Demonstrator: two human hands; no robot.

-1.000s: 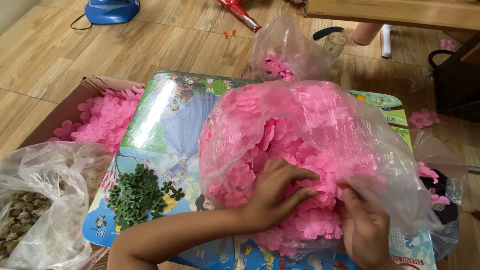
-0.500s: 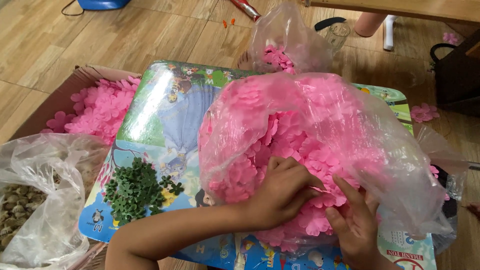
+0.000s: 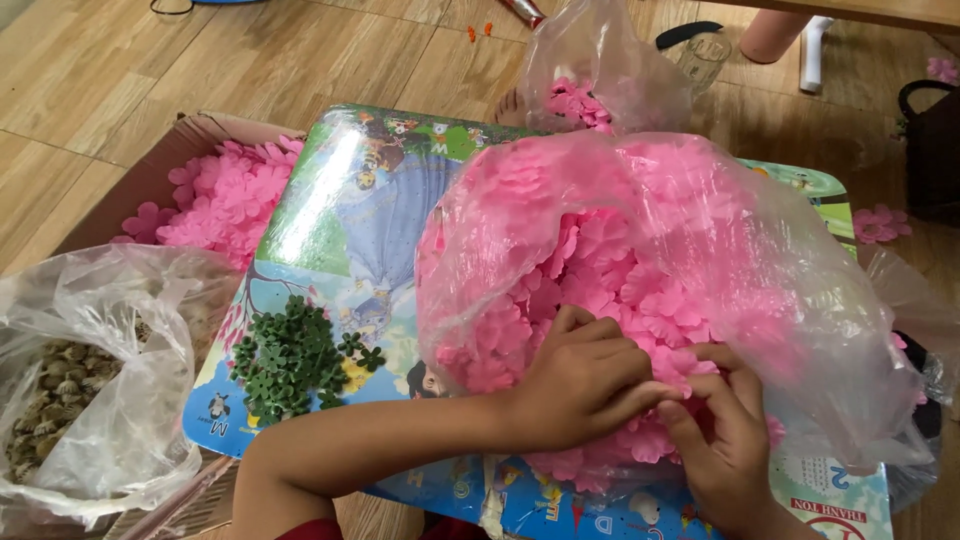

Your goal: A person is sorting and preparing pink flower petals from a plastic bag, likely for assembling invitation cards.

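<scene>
Leaf pile [image 3: 290, 362] lies on board [image 3: 360, 220], left of petal bag [image 3: 640, 290].

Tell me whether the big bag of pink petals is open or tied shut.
Open: both hands reach inside the clear plastic bag.

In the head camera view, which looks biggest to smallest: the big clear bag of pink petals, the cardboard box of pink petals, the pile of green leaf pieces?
1. Big clear bag of pink petals, by far the largest.
2. Cardboard box of pink petals, though the colourful mat partly hides it, so its full size is unsure.
3. Pile of green leaf pieces, the smallest.
</scene>
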